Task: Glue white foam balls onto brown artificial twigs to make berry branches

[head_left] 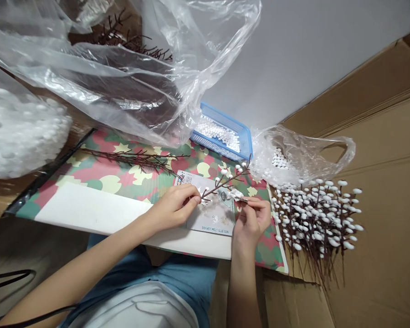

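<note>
My left hand [173, 207] pinches the stem end of a thin brown branch [225, 181] with a few white foam buds on its tips. The branch slants up to the right over a white glue-gun card [212, 214]. My right hand [252, 217] is closed in a pinch just right of the branch, holding something small and pale that I cannot make out. Both hands hover over a board with a red, green and yellow camouflage pattern [123, 175].
A blue basket of white foam beads [225, 132] stands behind the hands, a clear bag with more beads [294, 157] beside it. Finished budded branches [316, 216] lie at right on cardboard [379, 255]. Bare brown twigs [136, 159] lie on the board; big plastic bags [99, 77] fill the upper left.
</note>
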